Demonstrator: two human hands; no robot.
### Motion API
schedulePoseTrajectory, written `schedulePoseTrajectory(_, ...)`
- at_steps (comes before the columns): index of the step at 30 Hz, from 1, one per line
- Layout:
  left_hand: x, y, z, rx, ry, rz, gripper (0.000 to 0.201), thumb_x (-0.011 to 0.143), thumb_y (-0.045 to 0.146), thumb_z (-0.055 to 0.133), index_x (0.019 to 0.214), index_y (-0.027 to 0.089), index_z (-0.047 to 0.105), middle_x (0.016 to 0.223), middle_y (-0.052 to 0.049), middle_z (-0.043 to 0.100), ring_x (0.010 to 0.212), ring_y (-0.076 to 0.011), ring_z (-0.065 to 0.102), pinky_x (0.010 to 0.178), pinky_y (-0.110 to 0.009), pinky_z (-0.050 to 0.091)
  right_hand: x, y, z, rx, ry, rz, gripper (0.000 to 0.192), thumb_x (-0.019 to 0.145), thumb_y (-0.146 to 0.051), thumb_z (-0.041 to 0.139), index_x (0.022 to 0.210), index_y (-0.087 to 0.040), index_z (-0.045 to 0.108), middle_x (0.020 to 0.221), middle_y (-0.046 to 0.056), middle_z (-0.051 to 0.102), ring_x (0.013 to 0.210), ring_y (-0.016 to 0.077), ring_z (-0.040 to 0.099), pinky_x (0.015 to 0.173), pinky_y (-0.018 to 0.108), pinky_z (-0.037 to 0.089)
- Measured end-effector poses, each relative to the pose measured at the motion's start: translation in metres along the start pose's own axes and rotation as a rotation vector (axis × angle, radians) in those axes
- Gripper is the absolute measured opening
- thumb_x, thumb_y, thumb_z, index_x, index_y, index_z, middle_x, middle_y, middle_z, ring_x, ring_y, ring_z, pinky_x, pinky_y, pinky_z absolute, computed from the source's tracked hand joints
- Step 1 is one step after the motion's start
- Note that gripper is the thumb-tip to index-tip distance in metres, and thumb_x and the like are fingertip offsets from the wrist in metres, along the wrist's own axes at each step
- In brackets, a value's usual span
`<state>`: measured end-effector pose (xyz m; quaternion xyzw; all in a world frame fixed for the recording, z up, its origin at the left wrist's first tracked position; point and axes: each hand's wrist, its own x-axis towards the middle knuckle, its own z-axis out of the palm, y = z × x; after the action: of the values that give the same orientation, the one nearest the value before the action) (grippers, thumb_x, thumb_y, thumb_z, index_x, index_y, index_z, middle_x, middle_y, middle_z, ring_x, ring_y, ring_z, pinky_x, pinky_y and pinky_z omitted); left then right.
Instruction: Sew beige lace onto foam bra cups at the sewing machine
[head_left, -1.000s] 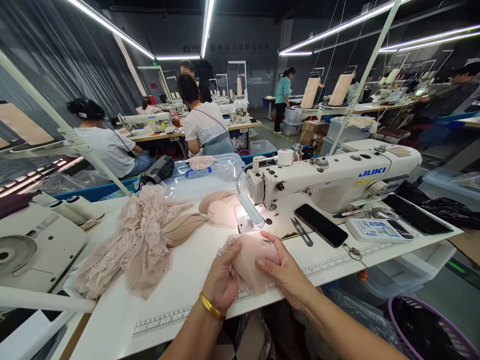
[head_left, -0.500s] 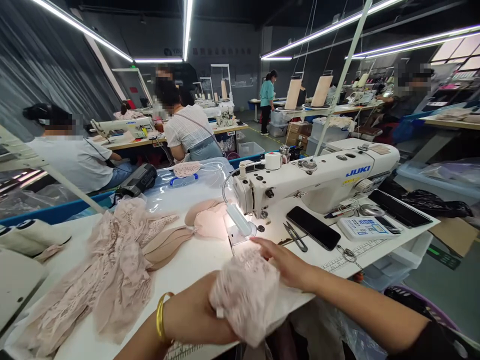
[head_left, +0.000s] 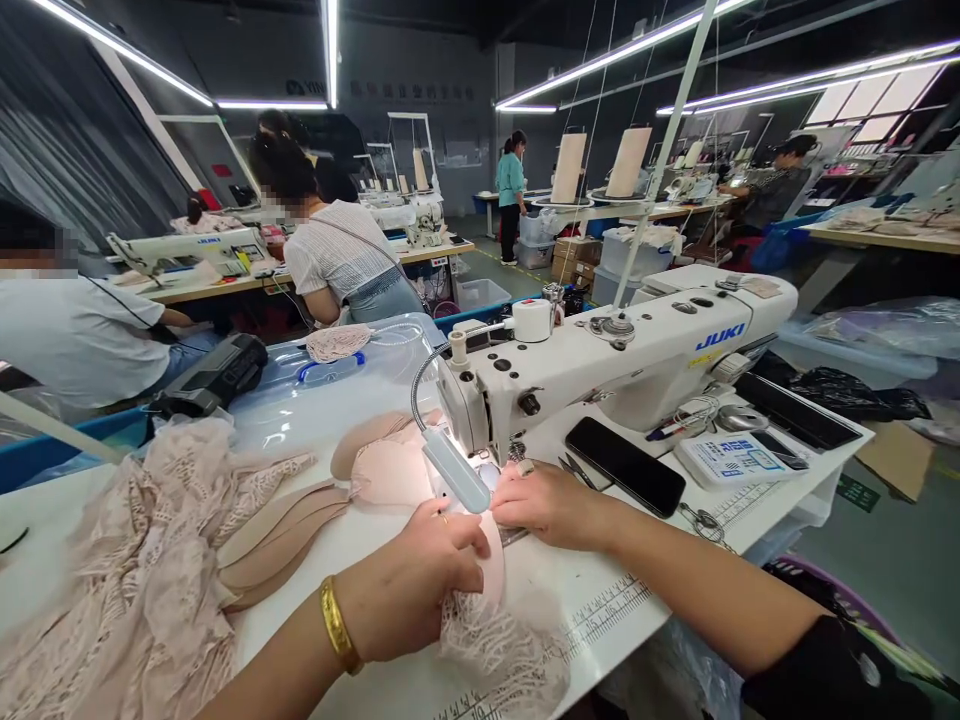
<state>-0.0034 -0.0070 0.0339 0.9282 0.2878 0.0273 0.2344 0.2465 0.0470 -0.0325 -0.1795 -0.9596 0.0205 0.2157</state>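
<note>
The white sewing machine (head_left: 600, 350) stands before me, its small lamp (head_left: 461, 480) lighting the needle area. My left hand (head_left: 420, 575), with a gold bangle at the wrist, has its fingers curled on pink lace fabric (head_left: 506, 655), left of the needle. Close under the machine head, my right hand (head_left: 551, 505) pinches the edge of the same fabric with its fingers pressed together. The lace hangs down toward the table's front edge. The lamp and my fingers hide the needle. Smooth pink cup-shaped pieces (head_left: 390, 470) lie beyond my left hand.
A heap of pink lace (head_left: 157, 560) and beige pieces (head_left: 289, 545) lie at left. Right of the needle are thread snips (head_left: 576, 472), a black phone (head_left: 626, 465) and a white box (head_left: 739, 455). A clear plastic bin (head_left: 300, 375) stands behind. Co-workers sit at other machines.
The bunched lace has come down from my left hand and spread out onto the table. Both hands have moved in near the needle. My view has shifted somewhat to the right.
</note>
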Motion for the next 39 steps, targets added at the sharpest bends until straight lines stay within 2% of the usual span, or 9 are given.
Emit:
schedulePoseTrajectory(4,0.003,0.003,0.000,-0.009,0.015,-0.013,0.018,0.073,0.005,0.066,0.065,0.021,0.064,0.114,0.001,0.067,0.089,-0.0189,0.059,0.104,-0.051,0.038,0.000,0.001,-0.001,0.011,0.006,0.080,0.031,0.078,0.008,0.048,0.081,-0.020,0.061,0.093,-0.001,0.073,0.085,0.0167,0.055,0.076,0.030,0.035)
schedulePoseTrajectory(10,0.007,0.003,-0.003,0.012,0.001,-0.036,0.017,0.074,0.005,0.065,0.062,0.017,0.060,0.115,0.000,0.068,0.089,-0.0195,0.060,0.103,-0.052,0.036,0.004,0.002,-0.001,0.006,-0.027,0.138,0.032,0.086,0.004,0.048,0.089,-0.021,0.068,0.085,0.001,0.070,0.084,0.0188,0.053,0.079,0.030,0.037)
schedulePoseTrajectory(16,0.005,-0.003,0.000,0.024,0.036,-0.001,0.015,0.075,0.007,0.065,0.065,0.019,0.063,0.114,-0.001,0.071,0.089,-0.0193,0.063,0.102,-0.047,0.036,0.003,0.000,-0.001,0.026,-0.012,0.203,0.031,0.092,-0.001,0.050,0.098,-0.022,0.073,0.085,0.003,0.069,0.086,0.0201,0.052,0.080,0.030,0.039)
schedulePoseTrajectory(22,0.004,-0.008,0.004,0.045,0.054,0.026,0.016,0.075,0.008,0.067,0.063,0.019,0.063,0.115,0.000,0.071,0.079,-0.0165,0.061,0.096,-0.043,0.038,0.002,-0.003,-0.002,0.026,0.001,0.202,0.034,0.093,-0.002,0.047,0.100,-0.022,0.073,0.087,0.004,0.070,0.087,0.0206,0.052,0.079,0.030,0.041)
schedulePoseTrajectory(33,0.005,-0.015,0.004,0.111,0.080,0.024,0.017,0.070,0.004,0.066,0.063,0.020,0.064,0.116,0.001,0.070,0.094,-0.0211,0.064,0.097,-0.041,0.036,0.003,-0.007,-0.004,0.037,-0.023,0.252,0.032,0.087,0.003,0.049,0.092,-0.021,0.069,0.088,0.003,0.069,0.089,0.0205,0.052,0.079,0.030,0.040)
schedulePoseTrajectory(39,0.010,-0.020,0.001,0.180,0.106,0.009,0.016,0.069,0.004,0.065,0.063,0.019,0.061,0.113,0.000,0.069,0.099,-0.0218,0.062,0.095,-0.038,0.035,0.002,-0.006,-0.001,0.031,0.007,0.208,0.031,0.087,0.002,0.049,0.094,-0.021,0.069,0.088,0.003,0.069,0.089,0.0206,0.054,0.083,0.031,0.041)
